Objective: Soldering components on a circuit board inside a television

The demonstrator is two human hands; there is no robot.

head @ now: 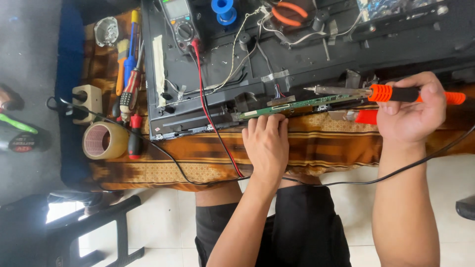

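Right hand [413,111] wrapped around orange-and-black soldering iron [391,93], tip reaching past fingers toward narrow green circuit board [302,104]; left hand [267,143] flat, fingertips [269,119] loosely together, seemingly touching that board's near edge.

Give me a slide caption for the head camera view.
Right hand aims soldering iron at green circuit strip; left hand steadies it.

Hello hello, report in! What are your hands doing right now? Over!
Left hand flat, fingertips pressing the green circuit strip. Right hand in a closed grip on the orange soldering iron, tip above the strip. Red probe wire crosses nearby.
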